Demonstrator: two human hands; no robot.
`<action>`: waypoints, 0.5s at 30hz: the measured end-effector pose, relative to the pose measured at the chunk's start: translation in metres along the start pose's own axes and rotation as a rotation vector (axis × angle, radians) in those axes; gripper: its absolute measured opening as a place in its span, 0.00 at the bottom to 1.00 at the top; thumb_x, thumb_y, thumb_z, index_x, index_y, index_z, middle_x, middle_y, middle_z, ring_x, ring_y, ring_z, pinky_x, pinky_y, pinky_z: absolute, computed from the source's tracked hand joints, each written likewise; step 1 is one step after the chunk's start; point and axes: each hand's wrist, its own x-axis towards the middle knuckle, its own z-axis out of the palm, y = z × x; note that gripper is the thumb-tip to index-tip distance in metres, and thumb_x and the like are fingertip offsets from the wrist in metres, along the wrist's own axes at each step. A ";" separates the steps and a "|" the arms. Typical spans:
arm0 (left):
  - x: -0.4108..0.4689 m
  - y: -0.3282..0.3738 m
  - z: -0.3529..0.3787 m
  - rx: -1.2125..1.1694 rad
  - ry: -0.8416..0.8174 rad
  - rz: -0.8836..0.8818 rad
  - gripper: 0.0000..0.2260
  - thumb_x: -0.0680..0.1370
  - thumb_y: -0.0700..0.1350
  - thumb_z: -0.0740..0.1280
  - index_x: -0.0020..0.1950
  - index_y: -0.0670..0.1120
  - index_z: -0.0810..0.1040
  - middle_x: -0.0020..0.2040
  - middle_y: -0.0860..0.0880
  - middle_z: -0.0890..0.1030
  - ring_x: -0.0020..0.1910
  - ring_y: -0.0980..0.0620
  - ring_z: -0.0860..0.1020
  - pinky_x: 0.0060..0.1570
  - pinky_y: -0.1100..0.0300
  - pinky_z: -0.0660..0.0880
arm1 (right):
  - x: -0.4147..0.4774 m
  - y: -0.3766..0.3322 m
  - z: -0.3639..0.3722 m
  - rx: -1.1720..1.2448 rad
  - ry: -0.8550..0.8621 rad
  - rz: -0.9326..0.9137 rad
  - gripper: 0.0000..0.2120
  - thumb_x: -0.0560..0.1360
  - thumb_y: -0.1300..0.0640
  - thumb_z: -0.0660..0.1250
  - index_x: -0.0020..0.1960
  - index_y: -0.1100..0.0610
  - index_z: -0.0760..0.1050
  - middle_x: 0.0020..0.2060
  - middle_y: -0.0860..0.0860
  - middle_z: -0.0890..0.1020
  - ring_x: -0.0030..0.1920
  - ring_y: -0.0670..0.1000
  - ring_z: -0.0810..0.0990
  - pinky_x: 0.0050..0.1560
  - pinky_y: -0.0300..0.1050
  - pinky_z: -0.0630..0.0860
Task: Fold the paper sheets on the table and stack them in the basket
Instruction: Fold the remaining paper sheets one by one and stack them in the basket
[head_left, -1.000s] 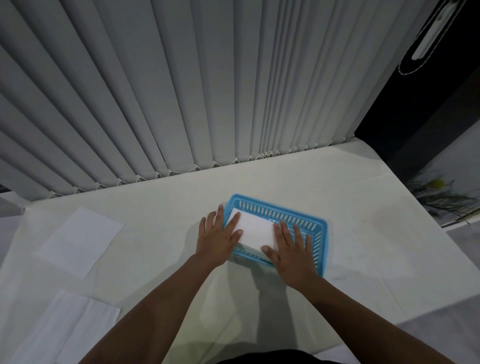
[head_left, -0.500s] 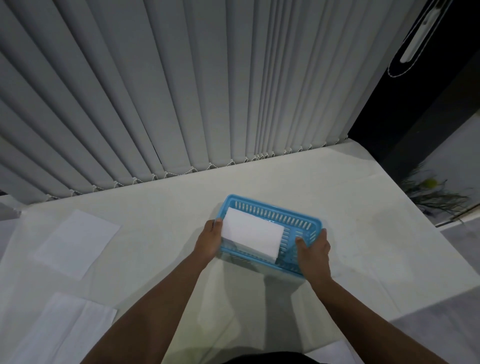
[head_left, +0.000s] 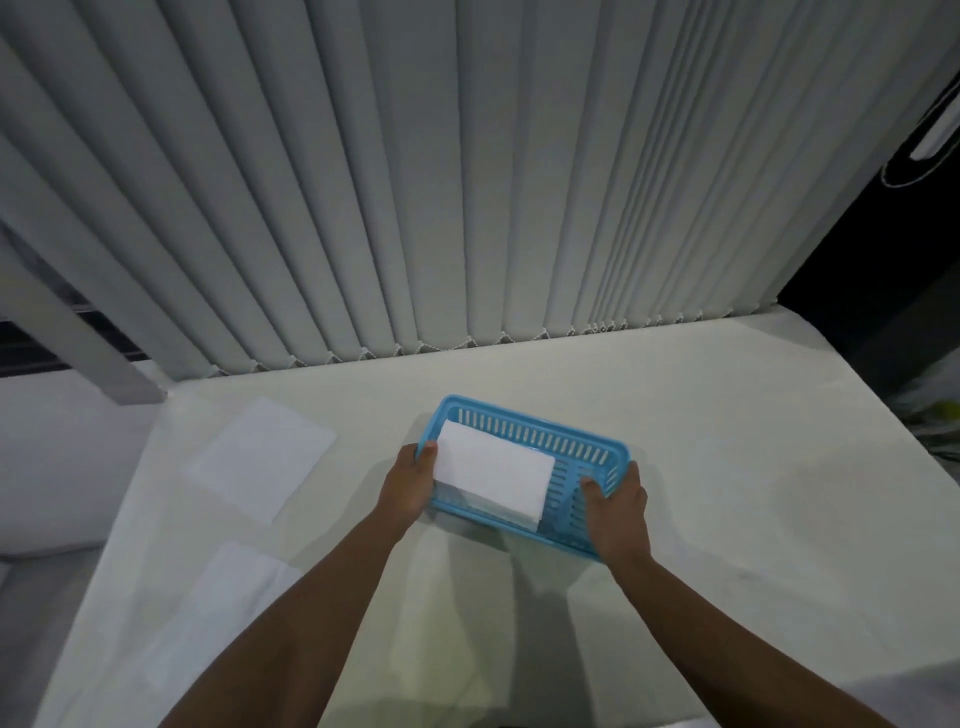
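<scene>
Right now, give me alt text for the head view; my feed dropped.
The left hand and right hand grip the short ends of a blue basket on a white table. A folded paper lies in the basket's left part. To the left on the table lie a far sheet and a near sheet; grey vertical blinds hang behind.

On my feed the bg is mostly pale grey vertical blinds (head_left: 415, 182), slats overlapping, bunched tighter twd the right. A thin linking chain (head_left: 467, 344) runs along their bottom ends. Left side: a grey frame bar (head_left: 78, 322) slants down, dark gap (head_left: 31, 348) behind it, white surface (head_left: 62, 467) below. Far right is a black panel (head_left: 857, 291) w/ a white oblong shape (head_left: 940, 140) up top. Under that, smth blurry and yellow-green (head_left: 935, 415), can't tell what.
</scene>
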 end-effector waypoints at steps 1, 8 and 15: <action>0.000 -0.005 -0.012 -0.008 0.005 -0.009 0.22 0.81 0.58 0.52 0.66 0.46 0.70 0.57 0.45 0.77 0.54 0.46 0.77 0.58 0.48 0.75 | -0.007 -0.003 0.011 0.004 -0.012 -0.008 0.32 0.79 0.48 0.60 0.77 0.55 0.51 0.71 0.60 0.64 0.66 0.62 0.71 0.63 0.61 0.71; 0.003 -0.043 -0.081 -0.096 0.020 -0.055 0.18 0.81 0.55 0.56 0.66 0.47 0.72 0.55 0.48 0.77 0.54 0.47 0.76 0.60 0.50 0.74 | -0.059 -0.013 0.080 0.035 -0.043 -0.005 0.33 0.76 0.49 0.64 0.75 0.53 0.52 0.70 0.60 0.62 0.67 0.63 0.70 0.63 0.66 0.71; 0.010 -0.061 -0.110 0.006 -0.033 0.020 0.16 0.80 0.53 0.58 0.65 0.48 0.72 0.57 0.46 0.78 0.55 0.46 0.77 0.61 0.47 0.75 | -0.094 -0.011 0.116 0.064 0.019 0.066 0.39 0.78 0.51 0.64 0.78 0.54 0.42 0.74 0.60 0.57 0.69 0.64 0.67 0.65 0.66 0.69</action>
